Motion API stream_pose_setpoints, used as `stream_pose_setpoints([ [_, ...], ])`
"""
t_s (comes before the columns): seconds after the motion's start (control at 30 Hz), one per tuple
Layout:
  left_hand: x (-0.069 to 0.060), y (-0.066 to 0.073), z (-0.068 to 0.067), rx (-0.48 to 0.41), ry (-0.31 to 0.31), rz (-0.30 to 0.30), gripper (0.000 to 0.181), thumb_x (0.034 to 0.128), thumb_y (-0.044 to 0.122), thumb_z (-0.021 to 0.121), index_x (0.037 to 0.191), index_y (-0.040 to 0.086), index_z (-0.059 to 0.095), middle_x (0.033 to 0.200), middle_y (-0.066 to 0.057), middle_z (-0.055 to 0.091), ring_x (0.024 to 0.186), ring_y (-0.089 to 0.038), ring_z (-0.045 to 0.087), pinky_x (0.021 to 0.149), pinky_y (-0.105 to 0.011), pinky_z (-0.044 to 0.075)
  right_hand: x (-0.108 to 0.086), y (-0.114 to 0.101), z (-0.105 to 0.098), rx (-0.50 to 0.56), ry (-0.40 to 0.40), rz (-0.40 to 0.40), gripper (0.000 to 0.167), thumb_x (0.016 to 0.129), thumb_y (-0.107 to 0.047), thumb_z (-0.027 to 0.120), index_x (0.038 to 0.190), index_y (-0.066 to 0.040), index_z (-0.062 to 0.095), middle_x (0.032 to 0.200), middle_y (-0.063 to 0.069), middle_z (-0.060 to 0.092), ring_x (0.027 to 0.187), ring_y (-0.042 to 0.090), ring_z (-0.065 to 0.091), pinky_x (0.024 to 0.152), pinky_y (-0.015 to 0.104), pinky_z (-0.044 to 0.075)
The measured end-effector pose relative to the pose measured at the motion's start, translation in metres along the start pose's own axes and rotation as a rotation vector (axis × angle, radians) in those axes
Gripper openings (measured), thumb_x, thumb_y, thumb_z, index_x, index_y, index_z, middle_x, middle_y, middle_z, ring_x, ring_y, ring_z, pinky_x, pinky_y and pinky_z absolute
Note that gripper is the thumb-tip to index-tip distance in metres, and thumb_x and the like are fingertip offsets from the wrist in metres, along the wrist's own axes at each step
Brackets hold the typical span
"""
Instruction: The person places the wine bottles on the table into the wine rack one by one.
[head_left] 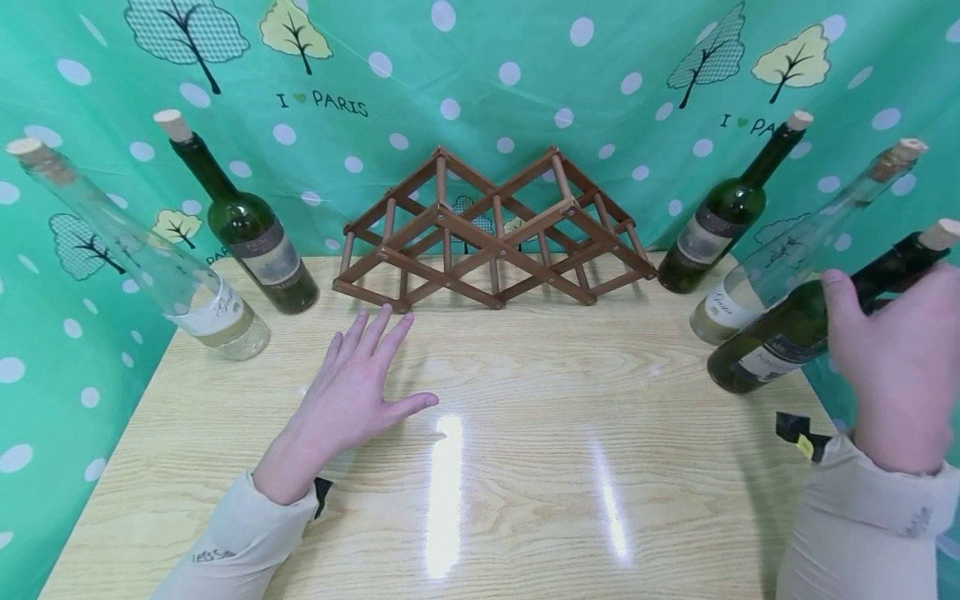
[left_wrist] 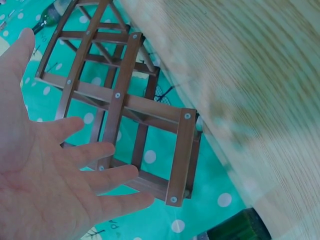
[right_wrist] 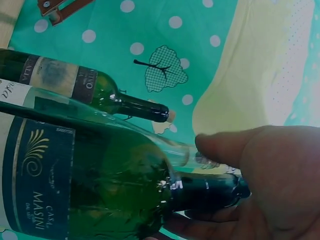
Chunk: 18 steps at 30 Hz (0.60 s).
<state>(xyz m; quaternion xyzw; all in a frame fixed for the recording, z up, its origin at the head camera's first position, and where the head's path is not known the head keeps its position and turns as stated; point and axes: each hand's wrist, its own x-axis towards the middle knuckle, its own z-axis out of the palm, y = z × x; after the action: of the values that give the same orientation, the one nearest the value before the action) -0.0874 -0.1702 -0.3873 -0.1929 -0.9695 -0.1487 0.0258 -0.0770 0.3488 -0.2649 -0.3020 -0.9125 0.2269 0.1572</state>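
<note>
My left hand (head_left: pixel 348 400) is spread out over the table, its fingertips near the front left foot of a folding wooden wine rack (head_left: pixel 495 246). In the left wrist view the palm faces the rack (left_wrist: pixel 117 95), and nothing is held. At the far right my right hand (head_left: pixel 900 358) is around the neck of a dark green wine bottle (head_left: pixel 787 333), which has a cork and a dark label. The right wrist view shows the thumb straight and apart from the neck, with fingers behind the green bottle (right_wrist: pixel 115 185); finger contact is partly hidden.
Beside the held-at bottle stand a clear corked bottle (head_left: pixel 757 283) and another green bottle (head_left: pixel 720 208). On the left are a clear bottle (head_left: pixel 202 300) and a green one (head_left: pixel 258 242). A green dotted cloth (head_left: pixel 480 92) hangs behind the wooden table (head_left: pixel 540 400).
</note>
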Motion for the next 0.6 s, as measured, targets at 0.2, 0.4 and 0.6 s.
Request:
stream_pose_setpoints([
  [0.2, 0.0, 0.0, 0.0, -0.001, 0.01, 0.004, 0.114, 0.086, 0.086, 0.06, 0.17, 0.017, 0.025, 0.174, -0.019, 0.019, 0.159, -0.049, 0.013, 0.117, -0.078, 0.021, 0.012, 0.011, 0.002, -0.033, -0.058, 0.002, 0.084, 0.109, -0.054, 0.029, 0.162, 0.009, 0.016, 0.143, 0.045, 0.041, 0.112, 0.062, 0.049, 0.074, 0.071, 0.047],
  [0.4, 0.0, 0.0, 0.0, 0.002, 0.009, 0.003, 0.114, 0.0864, 0.087, 0.058, 0.17, 0.017, 0.025, 0.175, -0.019, 0.019, 0.158, -0.05, 0.014, 0.117, -0.078, 0.021, 0.017, 0.015, 0.002, -0.048, -0.078, 0.007, 0.088, 0.109, -0.057, 0.025, 0.162, 0.011, 0.012, 0.144, 0.048, 0.04, 0.108, 0.062, 0.05, 0.066, 0.068, 0.048],
  [0.6, 0.0, 0.001, 0.0, 0.0, 0.0, 0.0, 0.114, 0.0864, 0.085, 0.061, 0.171, 0.018, 0.023, 0.175, -0.018, 0.018, 0.159, -0.048, 0.012, 0.118, -0.077, 0.021, 0.012, 0.01, 0.001, -0.041, -0.063, 0.004, 0.083, 0.111, -0.054, 0.027, 0.161, 0.011, 0.018, 0.139, 0.046, 0.042, 0.107, 0.06, 0.05, 0.069, 0.067, 0.047],
])
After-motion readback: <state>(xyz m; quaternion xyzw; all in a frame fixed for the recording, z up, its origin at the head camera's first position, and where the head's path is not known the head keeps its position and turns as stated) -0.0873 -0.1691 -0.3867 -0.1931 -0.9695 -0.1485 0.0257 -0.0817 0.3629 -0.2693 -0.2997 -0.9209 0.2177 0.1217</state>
